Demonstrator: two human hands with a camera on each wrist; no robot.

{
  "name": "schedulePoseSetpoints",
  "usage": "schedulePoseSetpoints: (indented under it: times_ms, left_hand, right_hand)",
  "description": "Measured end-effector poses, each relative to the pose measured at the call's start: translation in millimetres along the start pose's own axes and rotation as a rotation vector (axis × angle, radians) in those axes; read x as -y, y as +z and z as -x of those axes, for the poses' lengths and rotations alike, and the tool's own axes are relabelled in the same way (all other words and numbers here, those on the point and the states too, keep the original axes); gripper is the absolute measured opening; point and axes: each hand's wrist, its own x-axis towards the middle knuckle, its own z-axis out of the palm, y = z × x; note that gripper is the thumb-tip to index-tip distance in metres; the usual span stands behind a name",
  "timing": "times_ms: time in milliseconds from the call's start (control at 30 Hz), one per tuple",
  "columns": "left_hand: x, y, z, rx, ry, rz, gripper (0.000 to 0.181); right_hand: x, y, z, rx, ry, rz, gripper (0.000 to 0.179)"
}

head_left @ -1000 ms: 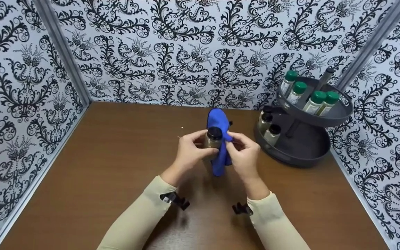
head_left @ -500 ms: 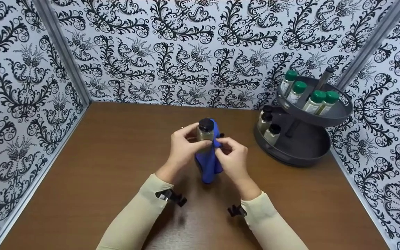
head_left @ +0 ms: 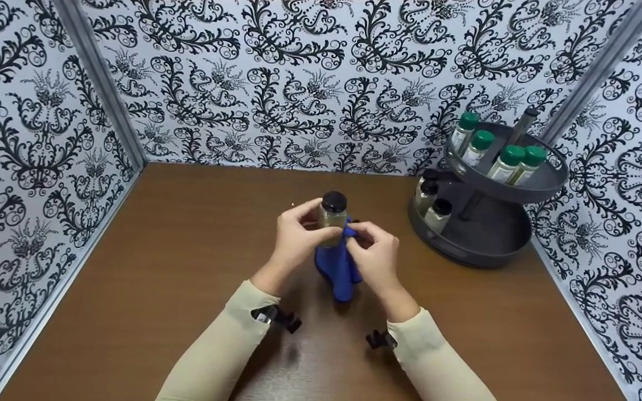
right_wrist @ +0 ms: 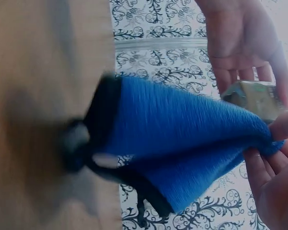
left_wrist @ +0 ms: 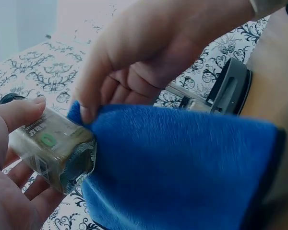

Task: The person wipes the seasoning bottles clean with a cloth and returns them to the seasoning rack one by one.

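Above the middle of the table, my left hand (head_left: 294, 236) grips a clear spice jar (head_left: 332, 220) with a black lid between thumb and fingers. In the left wrist view the jar (left_wrist: 53, 143) is tilted, its square glass base facing the camera and a label with a green mark on its side. My right hand (head_left: 375, 253) pinches a corner of a blue plush cloth (head_left: 339, 273) with dark edging, close beside the jar. From that pinch the cloth (right_wrist: 182, 129) hangs down, as the right wrist view shows.
A dark grey two-tier round rack (head_left: 480, 253) stands on the table (head_left: 204, 239) at the right. Several green-capped jars (head_left: 505, 164) sit on its upper tier, and black-lidded jars (head_left: 438, 214) on the lower. Patterned walls (head_left: 298, 83) enclose the back and sides.
Both hands have shifted slightly left with the jar and cloth. The cloth's upper part, which stood up behind the jar, has dropped, and the cloth now hangs below the hands.
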Motion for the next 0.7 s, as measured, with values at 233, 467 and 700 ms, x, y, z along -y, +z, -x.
schedulePoseSetpoints:
  times_ms: [233, 467, 700]
  left_hand:
    - [8.3, 8.5, 4.7, 0.084, -0.007, -0.029, 0.060]
    - [15.0, 13.9, 6.0, 0.133, -0.025, -0.014, 0.057]
    - [10.0, 11.8, 5.4, 0.076, -0.046, 0.044, 0.052]
  right_hand:
    - [6, -10, -6.6, -0.132, -0.047, -0.115, 0.022]
    - [9, -12, -9.0, -0.188, -0.113, -0.213, 0.021]
    - [0, -8, -6.2, -0.125, -0.020, -0.130, 0.021]
